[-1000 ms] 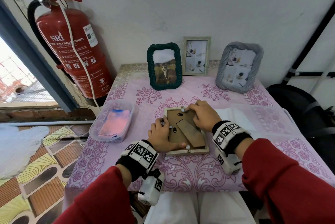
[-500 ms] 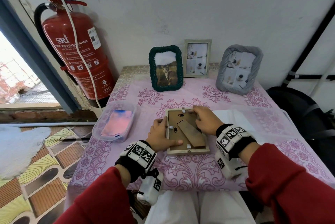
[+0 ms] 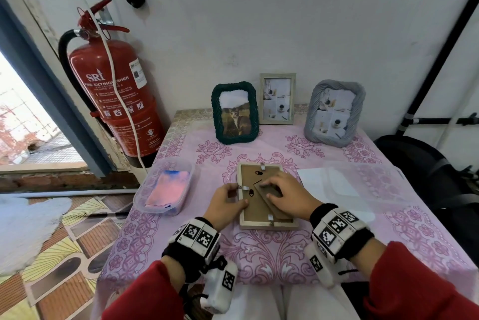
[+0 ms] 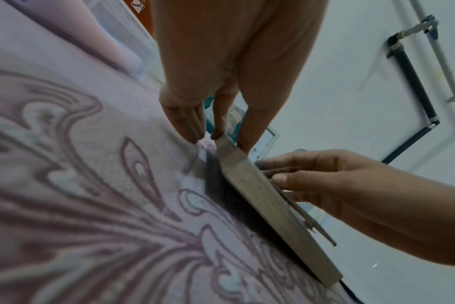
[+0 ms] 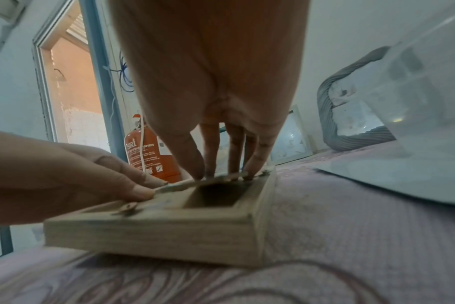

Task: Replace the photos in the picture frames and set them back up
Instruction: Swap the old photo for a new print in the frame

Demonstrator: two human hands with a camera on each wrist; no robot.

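A light wooden picture frame (image 3: 259, 222) lies face down on the pink tablecloth, its brown backing and folded stand facing up. My left hand (image 3: 225, 203) grips its left rail, thumb on the backing near a metal clip (image 3: 244, 187), fingers against the outer edge. My right hand (image 3: 285, 196) rests on the stand with straight fingers pressing down. In the left wrist view the frame's edge (image 4: 260, 195) runs between my left hand (image 4: 208, 82) and my right hand (image 4: 338, 181). From the right wrist, the right fingers (image 5: 210, 156) press the backing and the left thumb (image 5: 133, 191) lies on the frame (image 5: 156, 236).
Three frames stand at the back: a green one with a cat photo (image 3: 235, 112), a small wooden one (image 3: 277, 98) and a grey one (image 3: 334, 112). A clear tub of photos (image 3: 166, 187) sits left, a clear lid (image 3: 363, 185) right. A fire extinguisher (image 3: 116, 99) hangs left.
My right hand has slid from the frame's top edge down onto the stand in the middle of the backing. The left hand stays at the left rail.
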